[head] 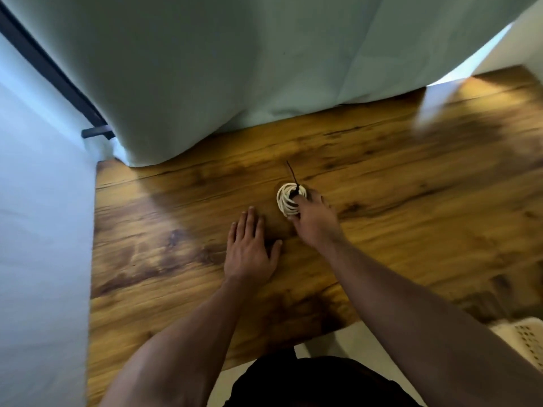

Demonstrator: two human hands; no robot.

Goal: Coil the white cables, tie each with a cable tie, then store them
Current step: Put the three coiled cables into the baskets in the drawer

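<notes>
One wide-angle view from the person's head looks forward and steeply down, close over the wooden surface (411, 186), with left hand (249, 248) and right hand (314, 221) mid-frame.

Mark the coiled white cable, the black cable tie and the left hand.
coiled white cable (285, 201): head view, exposed loops on the coil's left side.
black cable tie (291, 173): head view, free tail above the coil.
left hand (249, 251): head view, back of the hand.

no text, label, brand or number can be read anywhere.
</notes>
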